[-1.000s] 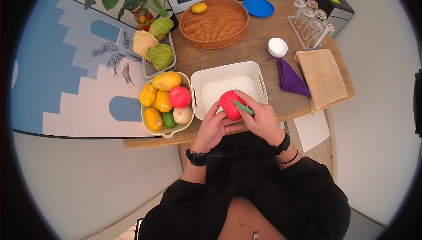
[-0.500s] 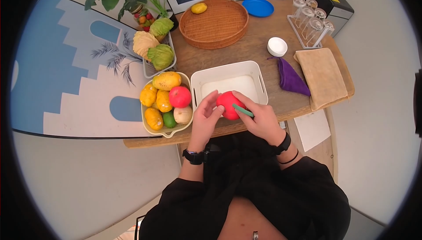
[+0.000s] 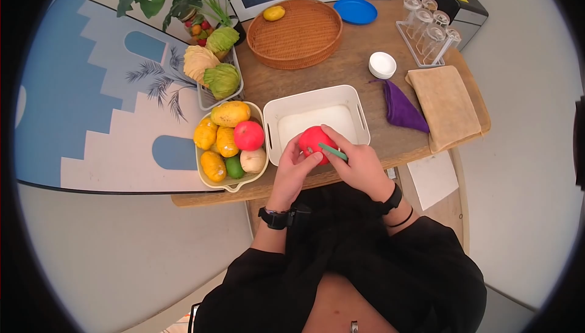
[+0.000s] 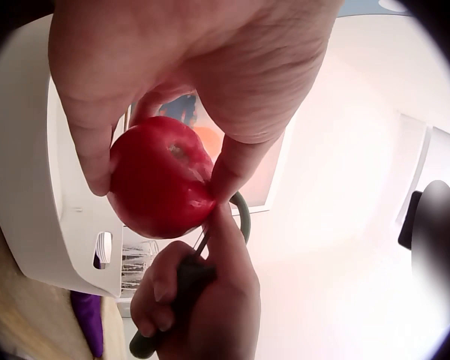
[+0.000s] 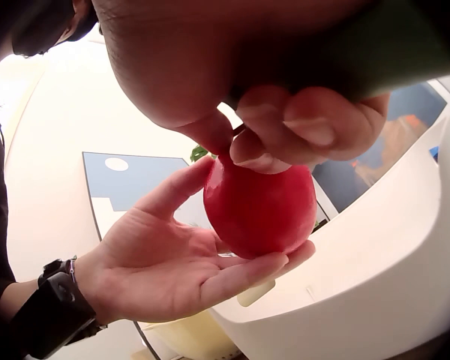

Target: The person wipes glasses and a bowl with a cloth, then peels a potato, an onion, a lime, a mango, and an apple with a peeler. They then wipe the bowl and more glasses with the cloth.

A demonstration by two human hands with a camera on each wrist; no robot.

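Observation:
A red tomato (image 3: 312,141) is held over the near edge of the white tub (image 3: 280,155). My left hand (image 3: 294,172) grips it from the left side, fingers and thumb round its skin; the stem scar shows in the left wrist view. My right hand (image 3: 362,163) holds a green-handled peeler (image 3: 333,151), its handle crossing the front of the tomato. In the left wrist view a thin metal part and a curved green part of the peeler show close to the tomato, with the right thumb against the skin. The right fingers hide most of the working end.
Left of the tub stands a cream basket (image 3: 239,184) of yellow produce, another tomato (image 3: 249,135) and a green fruit (image 3: 234,166). A purple cloth (image 3: 403,110), white bowls (image 3: 382,64) and a tan folded cloth (image 3: 448,107) lie right. Behind are a wicker tray (image 3: 298,37) and blue plate (image 3: 356,11).
The left hand let its fingers up along the tomato's left side, then closed round it again. The tomato turned, bringing its stem scar into view. The right hand kept hold of the peeler.

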